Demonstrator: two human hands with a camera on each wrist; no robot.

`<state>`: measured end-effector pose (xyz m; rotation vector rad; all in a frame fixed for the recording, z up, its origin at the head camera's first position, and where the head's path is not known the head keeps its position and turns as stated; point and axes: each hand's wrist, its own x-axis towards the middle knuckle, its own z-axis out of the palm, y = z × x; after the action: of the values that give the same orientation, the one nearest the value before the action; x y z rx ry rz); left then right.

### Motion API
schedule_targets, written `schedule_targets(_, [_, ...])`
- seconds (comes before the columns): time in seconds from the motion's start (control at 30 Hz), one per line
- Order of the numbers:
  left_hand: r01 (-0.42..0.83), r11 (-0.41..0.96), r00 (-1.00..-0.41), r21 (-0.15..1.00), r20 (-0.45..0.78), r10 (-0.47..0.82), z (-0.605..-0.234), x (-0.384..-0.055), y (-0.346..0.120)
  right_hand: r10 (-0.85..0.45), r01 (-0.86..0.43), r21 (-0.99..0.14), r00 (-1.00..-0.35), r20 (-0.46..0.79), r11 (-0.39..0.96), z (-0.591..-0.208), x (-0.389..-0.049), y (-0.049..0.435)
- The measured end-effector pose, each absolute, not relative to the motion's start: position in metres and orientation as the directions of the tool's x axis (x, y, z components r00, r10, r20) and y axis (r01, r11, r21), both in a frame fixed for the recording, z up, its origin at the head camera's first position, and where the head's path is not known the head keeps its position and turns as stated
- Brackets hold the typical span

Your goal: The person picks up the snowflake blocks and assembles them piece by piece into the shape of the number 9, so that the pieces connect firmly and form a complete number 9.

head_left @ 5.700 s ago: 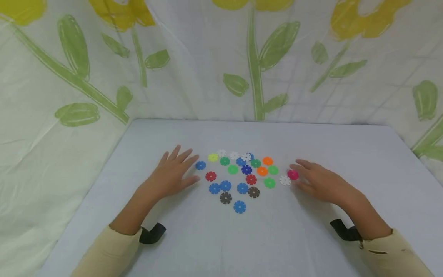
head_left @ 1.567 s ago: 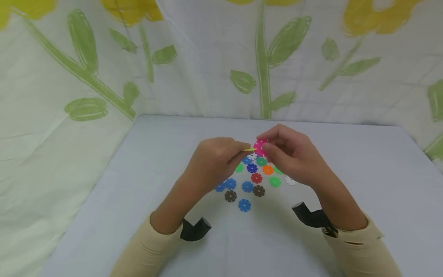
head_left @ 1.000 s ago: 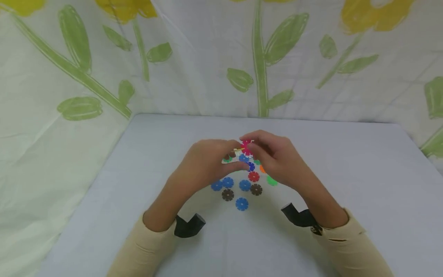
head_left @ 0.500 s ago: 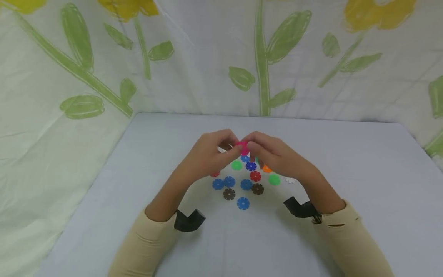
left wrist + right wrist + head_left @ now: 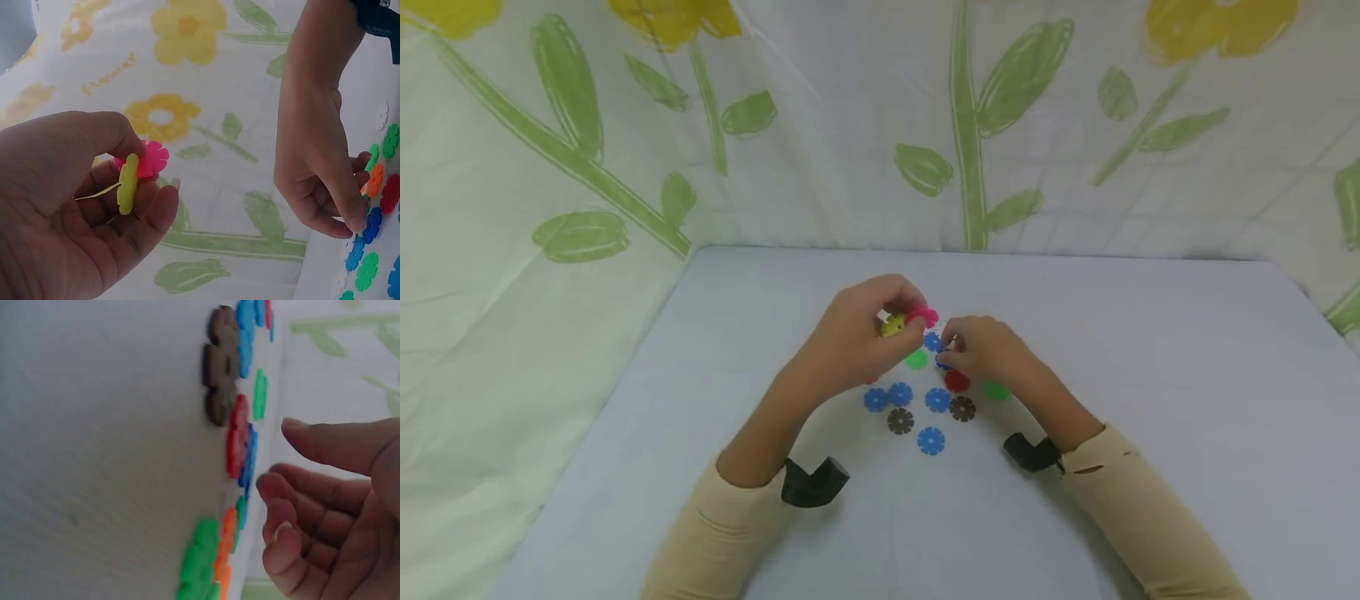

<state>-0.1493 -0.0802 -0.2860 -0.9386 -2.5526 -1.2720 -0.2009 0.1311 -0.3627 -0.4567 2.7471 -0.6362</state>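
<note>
My left hand [image 5: 868, 333] is raised over the table and pinches two notched plastic snowflake discs. One is a pink disc [image 5: 156, 157]; a yellow disc [image 5: 127, 187] is slotted into it at an angle. Low over the loose discs, my right hand [image 5: 992, 348] has its thumb and fingers parted, and the right wrist view shows nothing between them. Its fingertips are close to a dark blue disc [image 5: 250, 456], which overlaps them in the head view. Beside that lies a red disc [image 5: 236, 439].
Nearer me on the white table [image 5: 880, 533] lie several blue discs, such as a lone blue disc [image 5: 931, 441], and a brown disc [image 5: 900, 421]. A green disc [image 5: 917, 358] lies between the hands. A flower-printed cloth [image 5: 820, 167] hangs behind the table.
The yellow and pink discs, held apart in separate hands earlier, are now joined in my left hand. My right hand has let go of the pink disc and dropped toward the loose discs.
</note>
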Motion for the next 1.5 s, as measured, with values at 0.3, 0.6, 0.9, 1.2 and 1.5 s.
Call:
schedule_targets(0.3, [0.727, 0.402, -0.681, 0.556, 0.507, 0.529, -0.282, -0.146, -0.078, -0.292, -0.179, -0.409, -0.928, -0.233, 0.895, -0.368, -0.200, 0.128])
schedule_targets(0.6, [0.791, 0.425, -0.611, 0.441, 0.611, 0.503, -0.275, -0.140, -0.080, -0.340, -0.209, -0.470, -0.916, -0.214, 0.857, -0.363, -0.199, 0.122])
schedule_targets(0.9, [0.784, 0.487, -0.610, 0.386, 0.626, 0.487, -0.271, -0.139, -0.086, -0.460, -0.430, -0.737, -0.869, 0.182, 0.521, -0.330, -0.180, 0.129])
schedule_targets(1.2, [0.772, 0.499, -0.622, 0.392, 0.625, 0.471, -0.270, -0.140, -0.087, -0.384, -0.657, -0.711, -0.742, 0.549, 0.253, -0.286, -0.152, 0.143])
schedule_targets(1.5, [0.810, 0.454, -0.570, 0.371, 0.682, 0.459, -0.268, -0.137, -0.085, -0.390, -0.720, -0.664, -0.681, 0.619, 0.203, -0.274, -0.138, 0.144])
